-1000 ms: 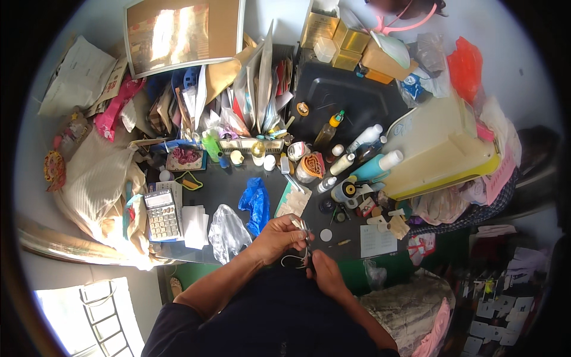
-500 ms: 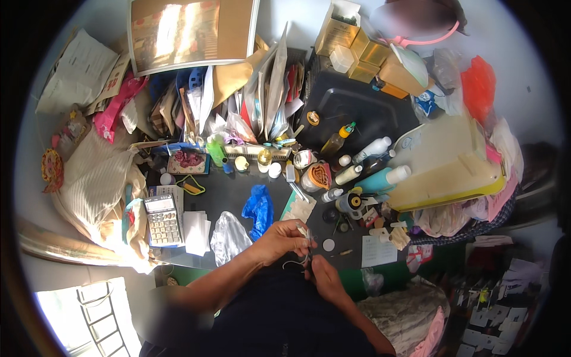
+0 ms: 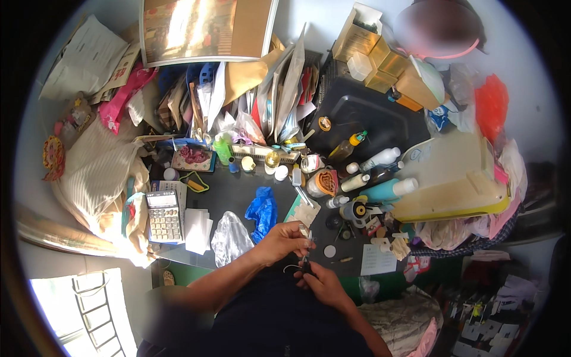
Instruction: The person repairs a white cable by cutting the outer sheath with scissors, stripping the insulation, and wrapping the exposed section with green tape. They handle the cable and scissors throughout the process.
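Over the table's near edge, close to my body, both my hands work together. My left hand (image 3: 284, 243) is closed in a pinch on a small pale piece (image 3: 304, 231), whose kind I cannot make out. Just below and to its right, my right hand (image 3: 324, 284) is wrapped round a small dark-handled metal tool (image 3: 306, 263). The tool's metal end points up toward the left fingertips; whether it touches the piece is too small to tell. A thin pale loop of cord or wire (image 3: 289, 268) curves out left of the tool.
Ahead of my hands lie a blue plastic bag (image 3: 261, 211) and a clear plastic bag (image 3: 231, 241). A calculator (image 3: 163, 217) and white papers (image 3: 196, 229) sit left. Several bottles (image 3: 380, 159) and a tape dispenser (image 3: 357, 212) crowd the right, near a white sheet (image 3: 380, 260).
The view has shifted slightly. My right hand has turned and its fingers have spread lower around the tool, showing more of its metal end. My left hand keeps its pinch.
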{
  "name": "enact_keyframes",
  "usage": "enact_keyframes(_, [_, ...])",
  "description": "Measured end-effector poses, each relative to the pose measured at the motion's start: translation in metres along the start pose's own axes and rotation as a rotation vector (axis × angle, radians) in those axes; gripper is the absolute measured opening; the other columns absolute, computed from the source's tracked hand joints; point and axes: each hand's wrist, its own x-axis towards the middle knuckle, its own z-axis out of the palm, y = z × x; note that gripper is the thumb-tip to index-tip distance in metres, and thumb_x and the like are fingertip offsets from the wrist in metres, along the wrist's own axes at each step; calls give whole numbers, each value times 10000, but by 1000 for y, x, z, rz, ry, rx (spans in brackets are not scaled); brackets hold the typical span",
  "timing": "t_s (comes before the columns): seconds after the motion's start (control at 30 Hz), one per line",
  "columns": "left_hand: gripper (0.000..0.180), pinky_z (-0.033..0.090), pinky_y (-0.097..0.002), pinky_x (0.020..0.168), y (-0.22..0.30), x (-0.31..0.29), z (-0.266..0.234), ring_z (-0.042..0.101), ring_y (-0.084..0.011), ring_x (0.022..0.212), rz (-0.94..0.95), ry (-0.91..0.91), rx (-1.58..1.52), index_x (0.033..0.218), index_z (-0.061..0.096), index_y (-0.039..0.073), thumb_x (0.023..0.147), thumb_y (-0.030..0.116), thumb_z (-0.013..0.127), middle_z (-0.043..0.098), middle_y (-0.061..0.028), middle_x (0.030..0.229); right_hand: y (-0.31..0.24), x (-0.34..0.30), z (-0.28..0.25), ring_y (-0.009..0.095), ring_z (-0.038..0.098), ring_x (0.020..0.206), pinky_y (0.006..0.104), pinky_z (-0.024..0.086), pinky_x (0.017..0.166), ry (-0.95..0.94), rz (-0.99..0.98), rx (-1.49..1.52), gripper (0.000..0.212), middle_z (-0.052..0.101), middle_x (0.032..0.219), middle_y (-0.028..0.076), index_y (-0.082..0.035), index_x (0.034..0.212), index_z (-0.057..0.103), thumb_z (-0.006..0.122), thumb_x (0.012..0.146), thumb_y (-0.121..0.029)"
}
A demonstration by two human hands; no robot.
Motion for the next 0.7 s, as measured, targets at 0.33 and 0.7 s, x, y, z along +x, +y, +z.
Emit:
enact_keyframes(0.33, [78, 567, -237, 690, -1, 7, 0, 677, -90, 766, 3, -24, 13, 1055, 668, 38, 977, 32, 659, 759, -110, 997, -6, 0, -5, 245, 701, 1129, 323, 575, 925, -60, 68, 128, 387, 641, 1297, 156, 25, 1423, 494, 477, 1041, -40])
enact_keyframes(0.7, [72, 576, -249, 702, -4, 7, -6, 686, -105, 775, 30, 37, -23, 1059, 651, 43, 987, 47, 659, 750, -135, 1008, -4, 3, -10, 171, 726, 988, 298, 573, 854, -30, 35, -68, 334, 719, 1132, 107, 12, 1341, 553, 583, 1026, -96])
